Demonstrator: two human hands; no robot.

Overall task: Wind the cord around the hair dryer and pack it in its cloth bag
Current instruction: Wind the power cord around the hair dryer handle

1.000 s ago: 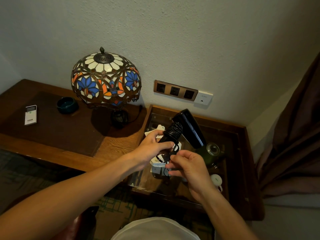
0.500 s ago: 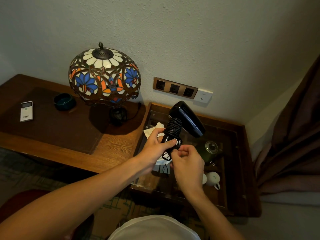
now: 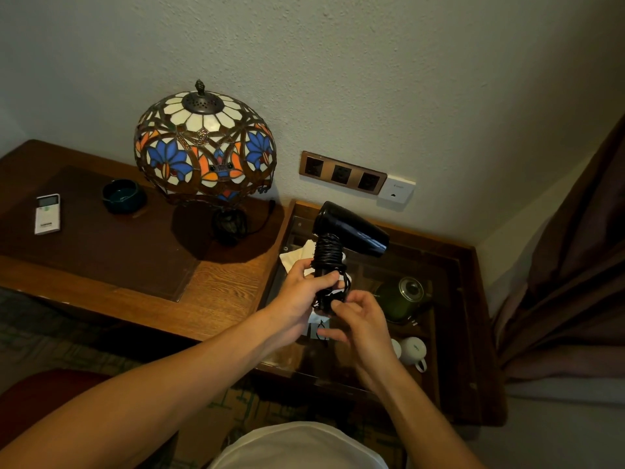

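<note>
Over the glass-topped wooden case [image 3: 449, 333], the left hand [image 3: 299, 301] has its grip closed around the lower handle of the glossy black hair dryer [image 3: 348, 231], thumb across the front. The right hand [image 3: 358, 319], just below and beside it, pinches the loose end of the thin black cord [image 3: 329, 257] at the handle's base. The cord lies in tight coils round the handle, above the left grip. The handle's long axis stands nearly upright, tilted slightly left at the top; the smooth tapered barrel points right and a little downward. Behind the handle, a crumpled white cloth [image 3: 297, 255] lies on the glass. Under the glass sit a green kettle [image 3: 404, 297] and white cups [image 3: 414, 350]. Farther left, on the wood-grain desk [image 3: 220, 286], stands a stained-glass dome lamp [image 3: 204, 147], a dark round ashtray [image 3: 123, 196] and a white remote [image 3: 47, 213]. On the textured wall is a bronze socket strip [image 3: 341, 172].
</note>
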